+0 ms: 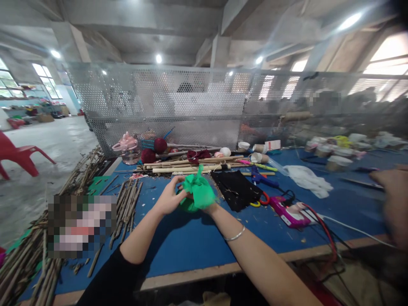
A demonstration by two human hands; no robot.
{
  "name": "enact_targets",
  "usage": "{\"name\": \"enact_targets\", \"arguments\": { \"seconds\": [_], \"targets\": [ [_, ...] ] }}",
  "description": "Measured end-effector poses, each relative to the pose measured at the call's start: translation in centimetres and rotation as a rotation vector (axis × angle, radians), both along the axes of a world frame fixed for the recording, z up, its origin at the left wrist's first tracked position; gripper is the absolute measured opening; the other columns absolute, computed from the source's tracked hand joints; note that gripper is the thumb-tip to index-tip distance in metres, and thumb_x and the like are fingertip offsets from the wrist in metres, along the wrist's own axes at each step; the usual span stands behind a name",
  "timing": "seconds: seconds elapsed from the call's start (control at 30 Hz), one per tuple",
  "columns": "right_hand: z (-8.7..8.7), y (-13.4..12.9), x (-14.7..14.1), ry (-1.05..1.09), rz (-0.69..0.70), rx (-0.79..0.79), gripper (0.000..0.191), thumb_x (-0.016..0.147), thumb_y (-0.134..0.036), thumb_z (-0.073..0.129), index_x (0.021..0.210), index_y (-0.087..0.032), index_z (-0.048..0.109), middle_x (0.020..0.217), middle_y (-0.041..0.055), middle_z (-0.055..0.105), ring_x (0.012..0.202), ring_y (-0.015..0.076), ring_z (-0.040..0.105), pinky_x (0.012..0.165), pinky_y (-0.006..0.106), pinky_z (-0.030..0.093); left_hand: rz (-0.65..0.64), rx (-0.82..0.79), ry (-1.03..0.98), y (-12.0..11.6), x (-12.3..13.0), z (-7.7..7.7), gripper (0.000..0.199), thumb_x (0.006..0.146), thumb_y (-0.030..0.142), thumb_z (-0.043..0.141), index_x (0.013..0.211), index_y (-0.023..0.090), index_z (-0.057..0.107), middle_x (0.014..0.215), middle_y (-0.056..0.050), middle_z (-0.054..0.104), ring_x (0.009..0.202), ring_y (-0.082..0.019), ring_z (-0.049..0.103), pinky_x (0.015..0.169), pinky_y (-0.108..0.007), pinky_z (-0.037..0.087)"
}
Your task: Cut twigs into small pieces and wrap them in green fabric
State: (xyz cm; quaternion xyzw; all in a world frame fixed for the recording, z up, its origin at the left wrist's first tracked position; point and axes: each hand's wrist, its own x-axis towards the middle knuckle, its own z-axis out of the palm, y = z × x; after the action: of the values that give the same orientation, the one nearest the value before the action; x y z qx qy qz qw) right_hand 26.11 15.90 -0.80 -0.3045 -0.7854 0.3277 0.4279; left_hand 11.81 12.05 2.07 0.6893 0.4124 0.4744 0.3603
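Observation:
Over the blue table, both hands meet at a bunched piece of thin green cloth-like material [204, 193] with a twisted tip sticking up. My left hand [170, 196] has its thumb and fingers closed on the left edge of it. My right hand [208, 208], below a wrist with a silver bangle [236, 233], is mostly covered by the green folds; it appears to grip the material from underneath, though its fingers are largely hidden. Just right of the hands lies a black cloth [236, 189], beside scissors with red and yellow handles [264, 199].
Thin sticks [127, 208] lie to the left. Behind are bamboo rods [191, 168] and dark red yarn balls [160, 145]. A blue glue gun [263, 178], magenta power strip [288, 212] with cables and white plastic bag [309, 178] lie rightward. Another person's blurred hand [395, 191] is far right.

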Motion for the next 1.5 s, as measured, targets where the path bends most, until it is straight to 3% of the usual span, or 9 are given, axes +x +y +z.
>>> {"name": "enact_targets", "arguments": {
  "seconds": [0.17,0.3,0.53,0.83,1.0,1.1,1.23,1.33,1.5],
  "targets": [
    [0.3,0.3,0.2,0.195,-0.023,-0.228,0.062,0.089,-0.058,0.018,0.102,-0.018,0.063,0.075,0.0088,0.068,0.083,0.0225,0.063,0.076,0.039,0.05,0.04,-0.304,-0.321,0.2,0.3,-3.6,0.048,0.08,0.048,0.051,0.119,0.023,0.041,0.13,-0.012,0.046,0.109,-0.022,0.053,0.081,-0.034,0.047],
    [-0.3,-0.2,0.2,0.273,-0.009,-0.468,0.051,0.084,-0.059,0.037,0.104,-0.021,0.063,0.093,0.0065,0.068,0.099,0.0233,0.06,0.088,0.041,0.047,-0.006,-0.298,-0.289,-0.2,1.2,-4.2,0.058,0.075,0.048,0.059,0.123,0.022,0.04,0.134,-0.013,0.043,0.113,-0.024,0.051,0.087,-0.037,0.045],
    [0.8,-1.5,0.2,0.057,0.085,-0.287,0.039,0.078,-0.052,0.054,0.112,-0.032,0.06,0.123,-0.0013,0.056,0.127,0.0213,0.037,0.11,0.042,0.021,-0.027,0.048,0.097,-0.5,0.4,-2.4,0.071,0.056,0.038,0.077,0.118,0.014,0.05,0.117,-0.014,0.057,0.109,-0.029,0.052,0.096,-0.041,0.038],
    [1.6,-2.2,-0.3,0.346,0.117,-0.407,0.057,0.079,-0.058,0.048,0.123,-0.022,0.052,0.116,0.0063,0.06,0.109,0.0232,0.055,0.097,0.042,0.04,-0.153,-0.075,0.199,-1.2,0.6,-1.7,0.042,0.072,0.036,0.061,0.106,0.011,0.06,0.099,-0.008,0.067,0.092,-0.024,0.061,0.084,-0.034,0.047],
    [2.4,-2.6,0.4,0.191,0.061,-0.194,0.044,0.08,-0.054,0.05,0.11,-0.023,0.061,0.117,0.0052,0.06,0.116,0.0247,0.049,0.098,0.04,0.039,-0.192,-0.022,0.263,-1.7,0.8,-1.2,0.035,0.079,0.032,0.05,0.108,0.016,0.061,0.11,-0.007,0.064,0.101,-0.023,0.058,0.093,-0.034,0.042],
    [2.6,-2.7,0.7,0.059,0.129,-0.141,0.043,0.081,-0.055,0.048,0.105,-0.023,0.064,0.113,0.0049,0.061,0.112,0.0242,0.052,0.095,0.039,0.041,-0.203,-0.16,0.307,-2.0,0.8,-1.4,0.034,0.076,0.033,0.053,0.102,0.017,0.065,0.107,-0.007,0.066,0.101,-0.025,0.058,0.091,-0.035,0.043],
    [2.4,-1.9,1.1,-0.04,0.156,-0.205,0.048,0.084,-0.057,0.04,0.095,-0.018,0.065,0.099,0.0059,0.065,0.097,0.0219,0.058,0.091,0.038,0.042,-0.24,-0.397,0.056,-1.7,0.9,-2.2,0.036,0.07,0.032,0.058,0.102,0.016,0.064,0.098,-0.007,0.069,0.092,-0.025,0.062,0.083,-0.036,0.047],
    [2.0,-1.2,1.6,0.013,0.134,-0.347,0.057,0.084,-0.062,0.034,0.099,-0.014,0.061,0.091,0.007,0.065,0.088,0.0207,0.059,0.084,0.037,0.045,-0.118,-0.398,-0.191,-1.0,0.7,-2.4,0.038,0.068,0.033,0.061,0.1,0.013,0.065,0.098,-0.008,0.068,0.092,-0.025,0.061,0.085,-0.037,0.046],
    [1.7,-1.3,1.5,0.013,0.396,-0.464,0.083,0.068,-0.05,0.067,0.135,-0.018,0.03,0.128,0.0101,0.047,0.115,0.0216,0.045,0.096,0.034,0.038,0.009,-0.358,-0.319,-0.4,0.1,-2.2,0.041,0.066,0.042,0.066,0.092,0.01,0.066,0.092,-0.009,0.068,0.09,-0.024,0.061,0.085,-0.035,0.044]
  ]
}}
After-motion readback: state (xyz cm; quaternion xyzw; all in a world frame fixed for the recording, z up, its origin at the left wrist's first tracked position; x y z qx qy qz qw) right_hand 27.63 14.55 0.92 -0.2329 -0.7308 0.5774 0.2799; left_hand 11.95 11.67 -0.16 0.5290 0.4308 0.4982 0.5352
